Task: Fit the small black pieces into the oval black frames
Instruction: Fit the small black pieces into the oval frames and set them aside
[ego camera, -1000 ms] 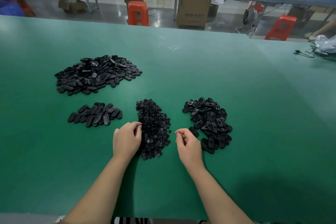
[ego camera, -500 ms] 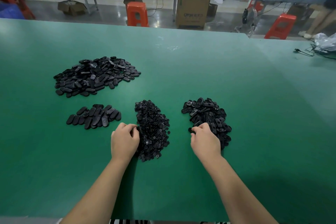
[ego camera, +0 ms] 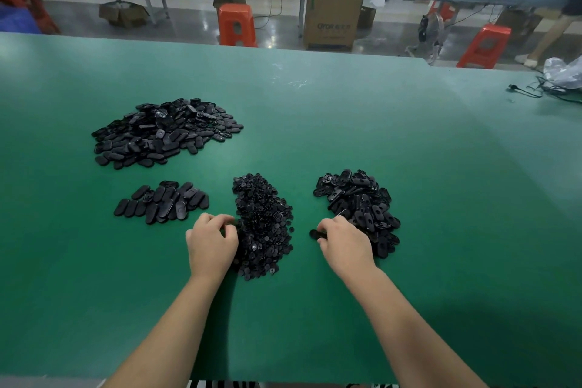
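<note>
1. Left hand (ego camera: pixel 211 242): fingers curled, knuckles up, fingertips at the left edge of the pile of small black pieces (ego camera: pixel 263 224). Whether it pinches a piece cannot be told; fingertips hidden.
2. Right hand (ego camera: pixel 343 242): fingers curled round one oval black frame (ego camera: pixel 316 234), whose end shows past the fingers to the left. Hand lies at the near-left edge of the right-hand pile of oval frames (ego camera: pixel 359 205).
3. Small-pieces pile sits between the two hands on the green counter (ego camera: pixel 378 135), near the front.
4. Small cluster of oval parts (ego camera: pixel 162 203) lies left of the small-pieces pile, apart from it.
5. Large heap of oval parts (ego camera: pixel 163 132) lies farther back on the left, apart from the cluster.
6. Beyond the counter: orange stools (ego camera: pixel 236 25), a cardboard box (ego camera: pixel 332 17) on the floor, a long blue bench with bins.
</note>
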Available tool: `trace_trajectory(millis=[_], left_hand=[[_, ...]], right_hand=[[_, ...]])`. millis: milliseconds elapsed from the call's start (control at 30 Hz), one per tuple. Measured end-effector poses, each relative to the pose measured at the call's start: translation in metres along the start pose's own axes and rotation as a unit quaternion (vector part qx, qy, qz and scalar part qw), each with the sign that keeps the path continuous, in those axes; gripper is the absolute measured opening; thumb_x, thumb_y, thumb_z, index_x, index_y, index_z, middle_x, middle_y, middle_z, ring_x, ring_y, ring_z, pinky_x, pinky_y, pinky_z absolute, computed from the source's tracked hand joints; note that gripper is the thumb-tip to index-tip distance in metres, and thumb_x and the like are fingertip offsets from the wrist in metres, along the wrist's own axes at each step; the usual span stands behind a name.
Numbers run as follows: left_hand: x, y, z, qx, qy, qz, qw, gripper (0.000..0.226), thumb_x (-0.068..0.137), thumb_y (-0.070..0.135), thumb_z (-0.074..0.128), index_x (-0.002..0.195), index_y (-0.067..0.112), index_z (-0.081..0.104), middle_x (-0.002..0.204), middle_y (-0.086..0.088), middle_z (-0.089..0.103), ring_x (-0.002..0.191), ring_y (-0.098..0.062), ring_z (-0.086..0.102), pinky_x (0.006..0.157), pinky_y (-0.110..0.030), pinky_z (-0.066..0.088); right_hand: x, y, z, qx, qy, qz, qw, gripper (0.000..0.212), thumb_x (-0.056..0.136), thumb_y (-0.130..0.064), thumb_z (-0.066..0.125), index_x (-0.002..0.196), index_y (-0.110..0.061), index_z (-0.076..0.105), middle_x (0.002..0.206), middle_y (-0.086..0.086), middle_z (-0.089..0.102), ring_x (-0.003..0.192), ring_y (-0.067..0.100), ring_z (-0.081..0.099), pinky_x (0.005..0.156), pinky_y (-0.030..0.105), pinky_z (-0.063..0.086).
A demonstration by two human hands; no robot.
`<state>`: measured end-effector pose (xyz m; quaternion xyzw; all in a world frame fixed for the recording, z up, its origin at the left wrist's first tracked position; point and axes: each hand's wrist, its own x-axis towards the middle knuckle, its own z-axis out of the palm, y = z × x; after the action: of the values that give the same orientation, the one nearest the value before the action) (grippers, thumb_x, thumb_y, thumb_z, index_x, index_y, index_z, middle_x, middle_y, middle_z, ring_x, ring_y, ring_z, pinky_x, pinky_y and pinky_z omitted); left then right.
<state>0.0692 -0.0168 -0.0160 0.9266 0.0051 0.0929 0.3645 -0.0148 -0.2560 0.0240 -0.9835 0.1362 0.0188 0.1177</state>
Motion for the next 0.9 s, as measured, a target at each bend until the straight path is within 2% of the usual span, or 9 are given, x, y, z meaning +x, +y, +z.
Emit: trace_trajectory(millis=[100,267,400,500,567,600,700,767,900], left_hand=[[0.002,-0.001,0.001,0.018,-0.012,0.018,1.0,0.021,0.094,0.021,0.061,0.108,0.026,0.077,0.089,0.006,0.055,0.082,-0.016,0.055,0.091,-0.031,0.026],[0.005,-0.006,0.005,0.058,-0.014,0.033,0.998,0.019,0.096,0.033,0.065,0.106,0.026,0.079,0.087,0.006,0.055,0.087,-0.015,0.054,0.091,-0.038,0.033],[0.006,-0.007,0.006,0.054,-0.009,0.035,0.998,0.017,0.096,0.034,0.066,0.103,0.027,0.079,0.087,0.007,0.055,0.085,-0.014,0.054,0.089,-0.035,0.031],[0.006,-0.007,0.005,0.057,-0.01,0.035,0.998,0.016,0.096,0.033,0.065,0.103,0.027,0.079,0.088,0.007,0.056,0.086,-0.015,0.055,0.089,-0.037,0.032],[0.005,-0.007,0.005,0.06,-0.008,0.037,0.998,0.017,0.097,0.03,0.064,0.104,0.025,0.078,0.089,0.005,0.057,0.087,-0.016,0.056,0.09,-0.038,0.033],[0.005,-0.006,0.005,0.06,-0.006,0.037,0.997,0.017,0.098,0.027,0.062,0.104,0.023,0.078,0.09,0.004,0.059,0.088,-0.018,0.057,0.089,-0.039,0.033],[0.005,-0.004,0.004,0.059,-0.003,0.036,0.998,0.018,0.098,0.023,0.059,0.103,0.021,0.077,0.092,0.003,0.062,0.09,-0.019,0.059,0.087,-0.038,0.032],[0.004,-0.003,0.003,0.055,-0.006,0.038,0.998,0.016,0.097,0.025,0.061,0.101,0.022,0.077,0.092,0.004,0.061,0.091,-0.018,0.059,0.087,-0.037,0.032],[0.005,-0.005,0.002,0.052,-0.017,0.038,0.998,0.01,0.095,0.028,0.067,0.098,0.025,0.076,0.093,0.005,0.06,0.092,-0.018,0.059,0.088,-0.036,0.031]], right_hand=[[0.004,0.001,-0.001,-0.022,-0.004,0.006,1.0,0.028,0.103,-0.031,0.058,0.128,-0.019,0.057,0.121,0.002,0.058,0.097,0.023,0.066,0.076,0.034,0.052],[0.008,-0.001,-0.004,0.001,-0.013,0.008,1.0,0.022,0.102,-0.028,0.058,0.121,-0.021,0.066,0.114,0.001,0.055,0.09,0.022,0.064,0.077,0.035,0.053],[0.008,-0.003,-0.003,0.153,0.022,0.04,0.987,0.014,0.1,-0.028,0.06,0.107,-0.02,0.068,0.102,-0.002,0.056,0.082,0.016,0.059,0.071,0.029,0.047],[0.006,-0.007,-0.003,0.38,0.03,0.089,0.92,0.002,0.097,-0.022,0.065,0.096,-0.022,0.067,0.089,-0.003,0.064,0.07,0.011,0.057,0.061,0.021,0.046],[0.003,-0.011,-0.003,0.516,0.016,0.124,0.847,0.009,0.097,-0.018,0.066,0.091,-0.025,0.067,0.081,-0.001,0.067,0.058,0.008,0.056,0.056,0.022,0.051],[0.001,-0.012,-0.001,0.547,0.017,0.135,0.826,0.011,0.097,-0.019,0.066,0.089,-0.026,0.068,0.074,-0.001,0.066,0.054,0.007,0.056,0.057,0.023,0.053],[-0.002,-0.016,0.005,0.557,0.048,0.15,0.816,0.016,0.097,-0.026,0.067,0.082,-0.032,0.071,0.061,-0.011,0.065,0.052,0.002,0.054,0.058,0.021,0.048],[-0.003,-0.018,0.007,0.564,0.069,0.147,0.81,0.02,0.095,-0.026,0.069,0.08,-0.039,0.07,0.07,-0.015,0.071,0.06,-0.002,0.058,0.06,0.014,0.048],[-0.005,-0.019,0.008,0.605,0.057,0.14,0.781,0.028,0.1,-0.013,0.058,0.09,-0.034,0.074,0.069,-0.006,0.068,0.047,0.007,0.047,0.048,0.022,0.045]])
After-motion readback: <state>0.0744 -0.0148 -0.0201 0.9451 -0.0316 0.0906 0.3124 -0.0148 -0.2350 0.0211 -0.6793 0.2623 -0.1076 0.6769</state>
